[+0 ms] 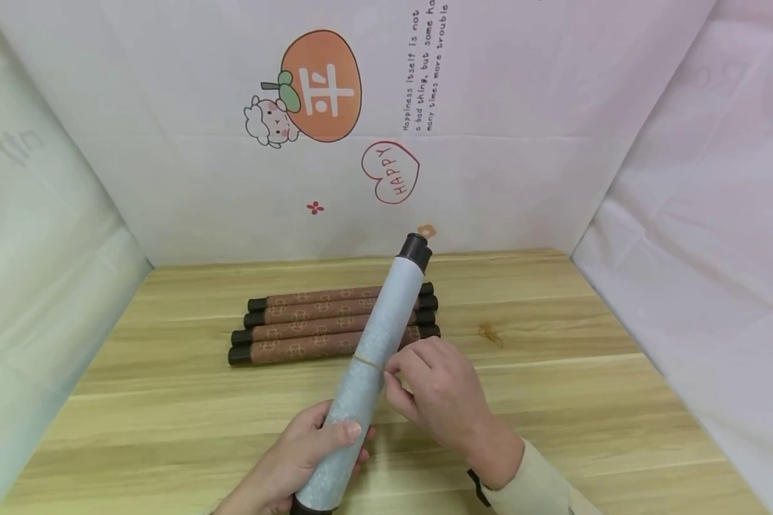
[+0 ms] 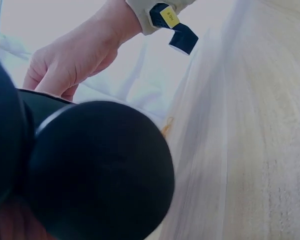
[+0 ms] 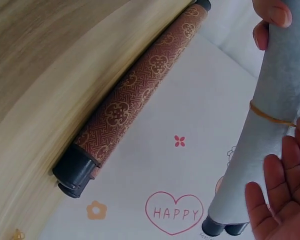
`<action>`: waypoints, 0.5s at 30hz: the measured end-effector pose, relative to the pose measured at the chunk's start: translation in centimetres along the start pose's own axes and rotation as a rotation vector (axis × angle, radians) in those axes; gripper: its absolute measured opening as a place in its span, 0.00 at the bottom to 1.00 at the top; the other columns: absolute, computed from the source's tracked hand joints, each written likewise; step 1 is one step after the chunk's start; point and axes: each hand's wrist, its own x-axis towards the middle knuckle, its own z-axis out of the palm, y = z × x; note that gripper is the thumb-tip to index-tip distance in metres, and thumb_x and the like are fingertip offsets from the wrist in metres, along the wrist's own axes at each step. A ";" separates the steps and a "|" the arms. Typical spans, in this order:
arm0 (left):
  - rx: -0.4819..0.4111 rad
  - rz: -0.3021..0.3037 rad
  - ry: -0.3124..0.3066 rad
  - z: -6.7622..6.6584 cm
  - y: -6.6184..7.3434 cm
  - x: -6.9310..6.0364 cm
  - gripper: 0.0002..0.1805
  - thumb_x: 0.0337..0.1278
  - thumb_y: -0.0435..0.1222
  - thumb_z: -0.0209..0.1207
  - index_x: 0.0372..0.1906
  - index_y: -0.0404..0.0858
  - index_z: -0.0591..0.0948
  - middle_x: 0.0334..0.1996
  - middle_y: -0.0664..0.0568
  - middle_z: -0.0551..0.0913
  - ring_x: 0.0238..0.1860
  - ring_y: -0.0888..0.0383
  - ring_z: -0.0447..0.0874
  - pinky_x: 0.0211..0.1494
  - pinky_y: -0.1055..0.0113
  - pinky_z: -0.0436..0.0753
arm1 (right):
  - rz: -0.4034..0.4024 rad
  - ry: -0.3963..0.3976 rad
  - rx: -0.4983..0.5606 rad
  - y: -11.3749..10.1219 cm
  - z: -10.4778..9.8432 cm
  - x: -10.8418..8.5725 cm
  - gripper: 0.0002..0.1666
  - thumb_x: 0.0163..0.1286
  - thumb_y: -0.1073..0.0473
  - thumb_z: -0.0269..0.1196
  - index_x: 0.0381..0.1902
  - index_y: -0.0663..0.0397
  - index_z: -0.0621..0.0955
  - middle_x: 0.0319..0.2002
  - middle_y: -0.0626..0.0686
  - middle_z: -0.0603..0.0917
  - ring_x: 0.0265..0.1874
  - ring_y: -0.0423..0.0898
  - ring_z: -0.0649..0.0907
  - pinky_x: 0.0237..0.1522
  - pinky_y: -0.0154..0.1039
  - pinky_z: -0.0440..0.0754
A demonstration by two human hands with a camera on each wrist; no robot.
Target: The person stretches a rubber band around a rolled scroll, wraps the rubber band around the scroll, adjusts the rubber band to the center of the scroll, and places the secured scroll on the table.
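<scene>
A rolled light-blue scroll [image 1: 376, 322] with black end knobs is held aslant over the table. My left hand [image 1: 305, 450] grips its lower part, thumb across the front. Round the scroll's middle runs a thin tan rubber band [image 1: 366, 361]. At the band's right side my right hand [image 1: 441, 393] pinches it between thumb and forefinger. The right wrist view shows the band [image 3: 270, 118] stretched toward the fingertips, with the other fingers of that hand [image 3: 282, 200] loosely bent. Black round knobs [image 2: 102, 170] fill much of the left wrist view.
Several brown patterned scrolls [image 1: 309, 329] with black ends lie side by side behind the blue one, partly covered by it. A small heap of rubber bands [image 1: 489, 334] lies on the wooden table [image 1: 554, 400] at the right. White printed cloth [image 1: 502, 143] walls the back and sides.
</scene>
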 end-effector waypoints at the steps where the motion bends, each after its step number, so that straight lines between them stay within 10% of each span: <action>1: 0.009 -0.002 0.004 0.1 -0.1 0.0 0.29 0.75 0.43 0.57 0.68 0.25 0.70 0.51 0.41 0.86 0.45 0.51 0.87 0.49 0.58 0.86 | 0.011 -0.003 0.015 0.0 -0.1 -0.1 0.04 0.64 0.60 0.62 0.30 0.52 0.81 0.27 0.46 0.83 0.25 0.43 0.81 0.27 0.37 0.79; 15: 0.043 -0.012 0.042 0.4 -0.4 0.2 0.27 0.73 0.43 0.59 0.65 0.27 0.71 0.45 0.40 0.85 0.43 0.48 0.86 0.46 0.59 0.84 | 0.104 -0.098 0.077 -0.6 -0.6 0.2 0.04 0.71 0.58 0.65 0.36 0.51 0.84 0.32 0.46 0.85 0.27 0.42 0.81 0.30 0.34 0.80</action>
